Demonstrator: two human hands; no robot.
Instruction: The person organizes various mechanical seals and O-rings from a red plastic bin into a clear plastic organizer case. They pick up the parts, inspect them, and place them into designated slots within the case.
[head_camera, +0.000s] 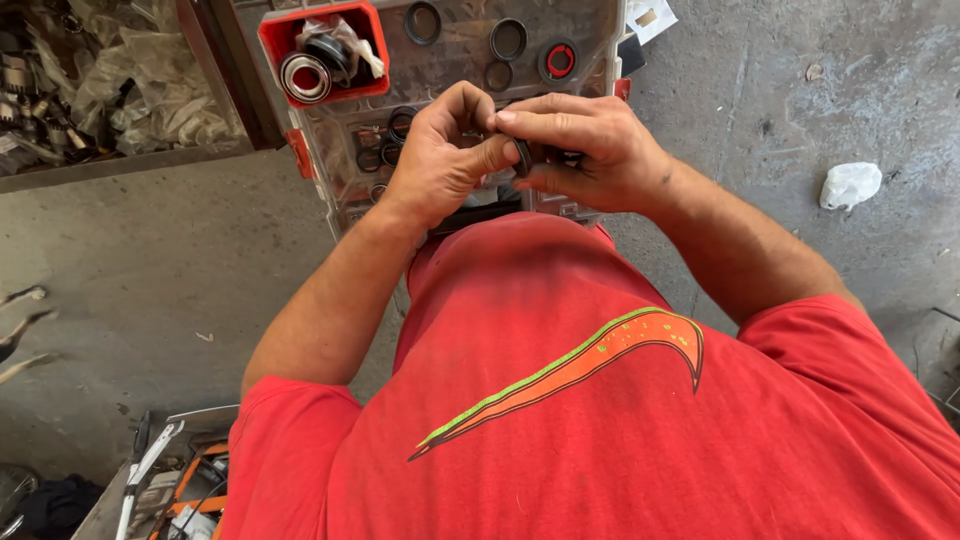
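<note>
Both my hands meet above a clear plastic organiser case (340, 160) that lies on the concrete floor. My left hand (440, 150) and my right hand (590, 150) pinch a small black ring-shaped seal (522, 157) between their fingertips. The case holds several black rubber rings (508, 38) in its compartments, plus one ring with a red centre (559, 60). A red insert bin (272, 35) at the case's top left carries a metal bearing (304, 77) and a bagged part. My red shirt fills the lower part of the view.
A tray of parts in clear plastic bags (110, 80) sits at the upper left. A crumpled white scrap (850, 184) lies on the floor at the right. Tools and an orange-handled item (170, 480) rest in a box at the lower left.
</note>
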